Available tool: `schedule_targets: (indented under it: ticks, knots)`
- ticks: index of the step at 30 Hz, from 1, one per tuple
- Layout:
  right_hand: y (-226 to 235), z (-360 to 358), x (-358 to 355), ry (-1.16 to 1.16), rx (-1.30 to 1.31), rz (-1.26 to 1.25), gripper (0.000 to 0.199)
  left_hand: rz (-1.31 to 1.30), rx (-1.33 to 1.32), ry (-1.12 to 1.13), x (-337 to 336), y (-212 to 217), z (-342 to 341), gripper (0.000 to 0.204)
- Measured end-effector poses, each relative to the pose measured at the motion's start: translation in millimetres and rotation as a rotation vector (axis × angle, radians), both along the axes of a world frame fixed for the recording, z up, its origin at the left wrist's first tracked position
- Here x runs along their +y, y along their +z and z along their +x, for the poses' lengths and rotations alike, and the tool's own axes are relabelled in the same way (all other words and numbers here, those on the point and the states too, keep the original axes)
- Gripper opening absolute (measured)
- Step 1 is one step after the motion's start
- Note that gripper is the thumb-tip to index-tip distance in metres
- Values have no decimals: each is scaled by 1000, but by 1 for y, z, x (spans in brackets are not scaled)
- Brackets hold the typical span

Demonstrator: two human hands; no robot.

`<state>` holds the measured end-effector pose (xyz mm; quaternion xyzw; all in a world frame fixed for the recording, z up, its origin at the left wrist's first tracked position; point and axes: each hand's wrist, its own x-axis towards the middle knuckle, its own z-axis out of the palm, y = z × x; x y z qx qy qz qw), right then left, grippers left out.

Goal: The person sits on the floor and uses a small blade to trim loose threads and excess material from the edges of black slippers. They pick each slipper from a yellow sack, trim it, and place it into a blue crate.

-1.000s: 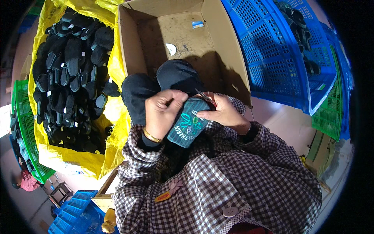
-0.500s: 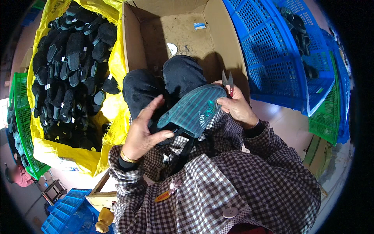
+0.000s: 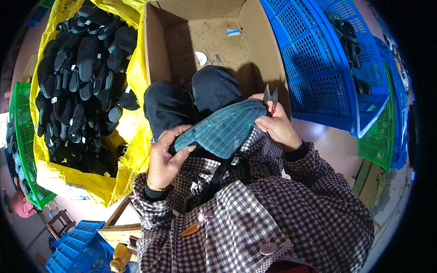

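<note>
Over my lap I hold a teal-and-black striped slipper (image 3: 225,129) with a small embroidered mark, tilted on its side. My left hand (image 3: 166,154) pinches its left end between thumb and fingers. At the other end, my right hand (image 3: 278,125) grips the slipper's edge with the thumb in front. The same right hand also holds thread snips (image 3: 271,95) with a red handle, their blades pointing up and apart. The snips' lower part is hidden in the fingers. My knees in black cloth (image 3: 216,86) lie just beyond the slipper.
A yellow sack (image 3: 98,184) full of black slippers (image 3: 86,63) stands at the left. Ahead is a cardboard box (image 3: 157,45) with scraps on its bottom. Blue plastic crates (image 3: 314,68) rise at the right, some footwear inside. A wooden stand (image 3: 118,232) is at the lower left.
My left hand has closed on the left end of the slipper, where its fingers were apart before. The slipper has tilted, so its embroidery shows less. My right hand keeps its hold.
</note>
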<state>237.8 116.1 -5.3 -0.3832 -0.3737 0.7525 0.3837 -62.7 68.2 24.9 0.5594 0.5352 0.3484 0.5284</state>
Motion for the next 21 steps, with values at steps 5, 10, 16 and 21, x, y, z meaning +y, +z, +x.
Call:
schedule_targets:
  ticks: [5,10,16,21]
  knots:
    - [1,-1,0,15,1,-10,49,60,20,-12,0,0,-2,38]
    - [0,-1,-2,19,8,-27,48,1,-48,8,-2,5,-2,36]
    - [10,-10,3,-39,-200,-200,30,-310,-407,131,0,7,7,32]
    - [4,-12,9,-102,-234,-191,24,-314,-473,126,2,-7,11,31]
